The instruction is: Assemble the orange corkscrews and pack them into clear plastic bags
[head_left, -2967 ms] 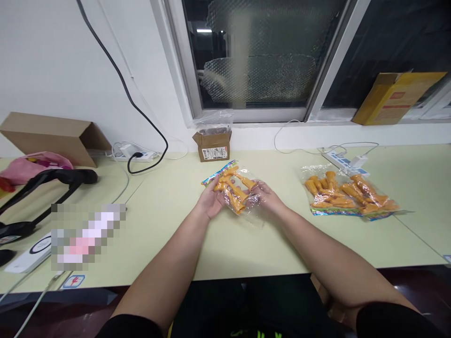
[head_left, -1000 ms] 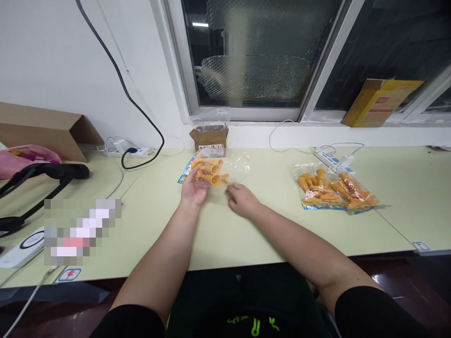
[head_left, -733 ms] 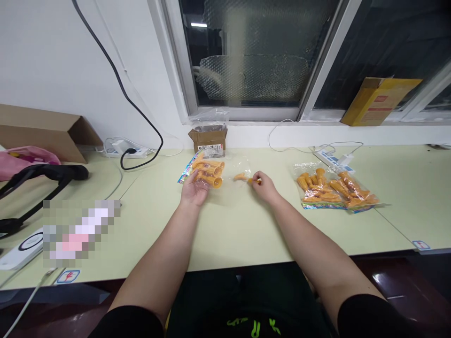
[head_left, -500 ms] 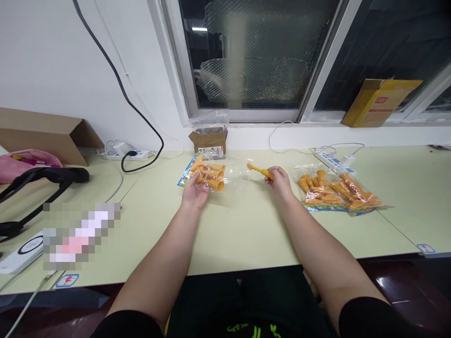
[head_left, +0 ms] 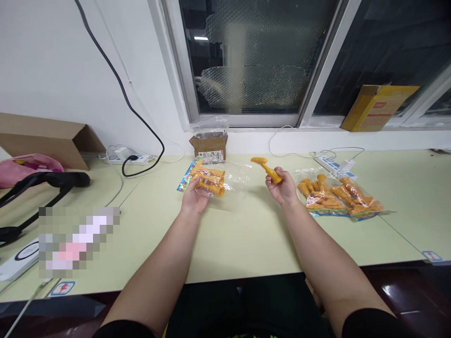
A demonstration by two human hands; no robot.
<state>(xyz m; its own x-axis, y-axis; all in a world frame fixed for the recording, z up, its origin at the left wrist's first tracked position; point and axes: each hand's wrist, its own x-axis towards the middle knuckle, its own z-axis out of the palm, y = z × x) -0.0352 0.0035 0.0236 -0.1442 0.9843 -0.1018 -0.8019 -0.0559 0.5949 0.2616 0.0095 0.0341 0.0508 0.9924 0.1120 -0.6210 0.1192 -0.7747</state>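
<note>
My left hand (head_left: 195, 196) is closed on a clear plastic bag (head_left: 237, 178) with a colourful printed header at its left end. Inside the bag lie several orange-yellow plastic pieces (head_left: 213, 180) shaped like flared boots or horns. To the right, my right hand (head_left: 283, 188) grips a loose orange-yellow plastic boot-shaped piece (head_left: 267, 168) by its wide end. Its narrow neck and flat foot-like tip point up and left, apart from the bag. Right of that hand, two more filled bags (head_left: 322, 193) of such pieces lie on the table.
A small open cardboard box (head_left: 210, 146) stands against the wall beneath the window. Power strips (head_left: 333, 165) with cables lie along the back. At left are a larger cardboard box (head_left: 38, 138), a pink bag (head_left: 30, 170) and a black strap-like frame (head_left: 52, 178). A yellow carton (head_left: 378, 108) leans on the windowsill.
My right hand has turned the loose piece, so its flat tip now shows and points upward more. The left hand still holds the bag in nearly the same place.
</note>
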